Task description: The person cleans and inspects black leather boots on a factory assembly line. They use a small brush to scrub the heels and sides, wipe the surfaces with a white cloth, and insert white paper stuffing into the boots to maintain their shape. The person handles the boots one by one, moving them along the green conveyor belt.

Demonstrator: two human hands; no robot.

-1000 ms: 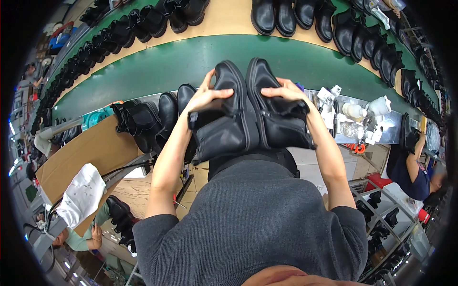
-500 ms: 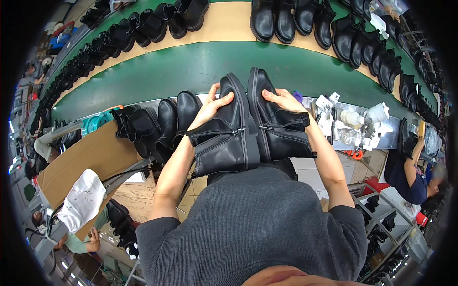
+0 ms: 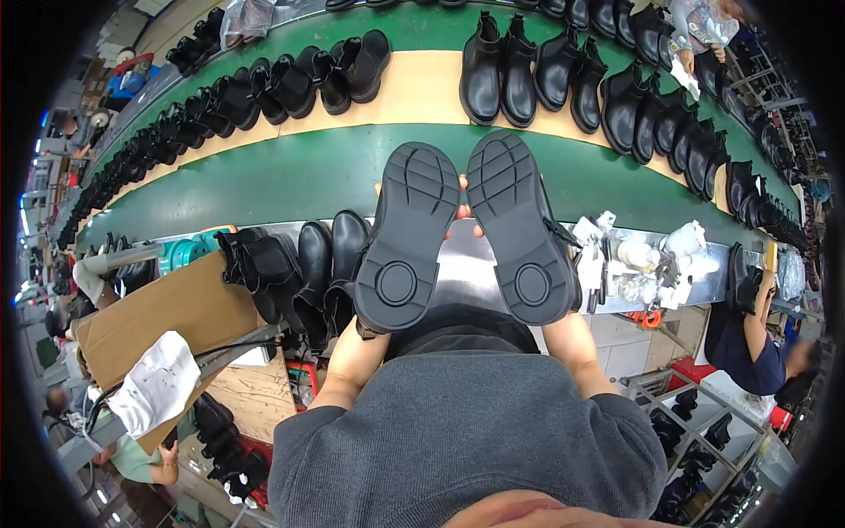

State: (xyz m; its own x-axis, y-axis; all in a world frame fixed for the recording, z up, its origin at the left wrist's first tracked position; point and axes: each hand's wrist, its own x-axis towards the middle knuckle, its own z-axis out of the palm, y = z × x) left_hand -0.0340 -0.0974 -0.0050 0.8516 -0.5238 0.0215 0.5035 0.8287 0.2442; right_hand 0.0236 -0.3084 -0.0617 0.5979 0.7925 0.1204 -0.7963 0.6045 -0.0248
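Two black ankle boots are held up side by side, soles facing me and toes pointing away. My left hand (image 3: 463, 197) grips the left boot (image 3: 409, 233); mostly its fingertips show past the sole's inner edge. My right hand (image 3: 478, 231) is behind the right boot (image 3: 521, 229), with only a little of its fingers visible between the soles. Both soles have grooved foreparts and a ring on the heel. The boots' uppers are largely hidden behind the soles. Below them lies a metal work surface (image 3: 466, 275).
A green conveyor (image 3: 290, 176) runs across ahead, carrying rows of black boots (image 3: 519, 75). More boots (image 3: 314, 264) stand at left by a cardboard sheet (image 3: 167, 321) and a white cloth (image 3: 158, 378). Bottles and small supplies (image 3: 638, 255) sit at right. A co-worker (image 3: 753, 334) works at far right.
Both boots have been turned from showing their zippered sides to showing their soles, and they have moved apart at the heels. My hands are now mostly behind them.
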